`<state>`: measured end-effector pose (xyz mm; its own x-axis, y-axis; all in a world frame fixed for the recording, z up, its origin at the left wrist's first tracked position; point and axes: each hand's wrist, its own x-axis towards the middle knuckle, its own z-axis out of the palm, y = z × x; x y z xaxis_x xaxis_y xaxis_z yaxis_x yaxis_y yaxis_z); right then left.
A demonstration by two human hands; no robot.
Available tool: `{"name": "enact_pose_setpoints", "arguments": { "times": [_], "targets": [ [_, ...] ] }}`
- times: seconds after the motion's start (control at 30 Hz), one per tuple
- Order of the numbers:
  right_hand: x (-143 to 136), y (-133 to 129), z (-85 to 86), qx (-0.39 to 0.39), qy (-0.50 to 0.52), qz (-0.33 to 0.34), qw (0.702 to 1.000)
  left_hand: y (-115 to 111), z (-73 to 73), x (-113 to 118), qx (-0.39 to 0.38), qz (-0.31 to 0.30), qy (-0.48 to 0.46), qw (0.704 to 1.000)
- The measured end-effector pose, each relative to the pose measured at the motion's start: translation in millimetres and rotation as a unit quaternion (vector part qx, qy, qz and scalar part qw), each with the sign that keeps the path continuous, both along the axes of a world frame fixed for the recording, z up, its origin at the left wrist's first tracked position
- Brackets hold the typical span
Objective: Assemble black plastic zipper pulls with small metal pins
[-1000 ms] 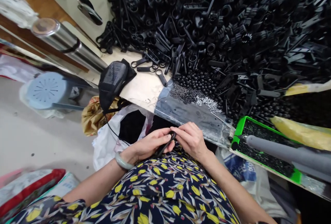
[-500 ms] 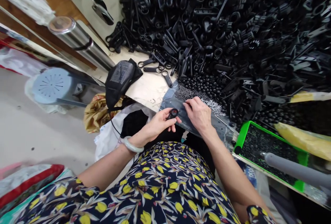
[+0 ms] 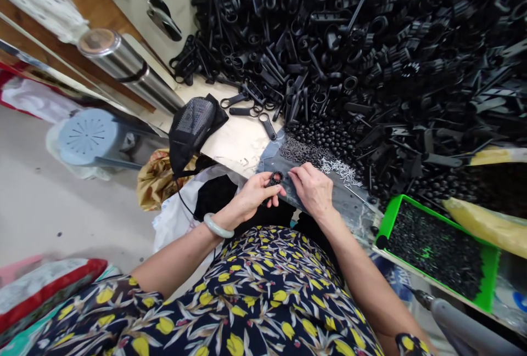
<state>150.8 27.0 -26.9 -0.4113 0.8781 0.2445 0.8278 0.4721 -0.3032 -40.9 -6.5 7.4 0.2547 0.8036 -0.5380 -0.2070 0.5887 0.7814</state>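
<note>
My left hand is closed around a small black plastic ring part, its round opening facing up. Just to the right, my right hand has thumb and fingertips pinched together; whatever sits between them is too small to make out. A short gap separates its fingertips from the ring part. Both hands are above a dark cloth at the table's front edge. Close behind the right hand lie a heap of silver pins and a spread of tiny dark pieces.
A large pile of black plastic parts covers the back. Black balls lie before it. At right are a green tray of small black pieces and a grey tool with a metal tip. A black mesh pouch and steel flask stand left.
My right hand has shifted slightly towards the ring part in my left hand. The grey tool has moved down, away from the green tray. The left hand keeps its hold.
</note>
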Motion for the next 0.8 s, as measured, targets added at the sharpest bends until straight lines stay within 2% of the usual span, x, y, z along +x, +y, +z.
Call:
{"name": "enact_pose_setpoints", "arguments": {
  "times": [0.1,0.2,0.3,0.4,0.47,0.53,0.63,0.8],
  "targets": [
    [0.4,-0.7,-2.1,-0.003,0.012,-0.007,1.0,0.7,0.7,-2.2,0.002,0.013,0.0,1.0],
    [4.7,-5.5,3.7,-0.015,0.056,-0.006,0.998,0.5,6.5,-9.8,0.014,0.048,0.009,0.999],
    [6.3,-12.2,8.9,-0.024,0.088,0.026,0.996,0.7,12.8,-17.8,0.042,0.078,0.035,0.995],
    [1.2,-14.9,7.7,-0.022,0.051,0.065,0.996,5.2,12.7,-19.2,0.07,0.073,0.074,0.992],
    [-2.5,-14.6,5.4,-0.02,0.012,0.068,0.997,11.7,8.8,-16.2,0.109,0.06,0.136,0.983],
    [-2.7,-14.4,4.2,-0.02,-0.018,0.058,0.998,19.9,4.4,-11.5,0.178,0.03,0.244,0.953],
    [5.5,-15.9,5.2,-0.016,-0.029,0.043,0.999,31.6,0.5,-3.3,0.283,-0.059,0.398,0.871],
    [24.6,-19.9,5.6,-0.049,0.054,0.014,0.997,44.7,-1.4,8.0,0.367,-0.218,0.52,0.74]
  ]
}}
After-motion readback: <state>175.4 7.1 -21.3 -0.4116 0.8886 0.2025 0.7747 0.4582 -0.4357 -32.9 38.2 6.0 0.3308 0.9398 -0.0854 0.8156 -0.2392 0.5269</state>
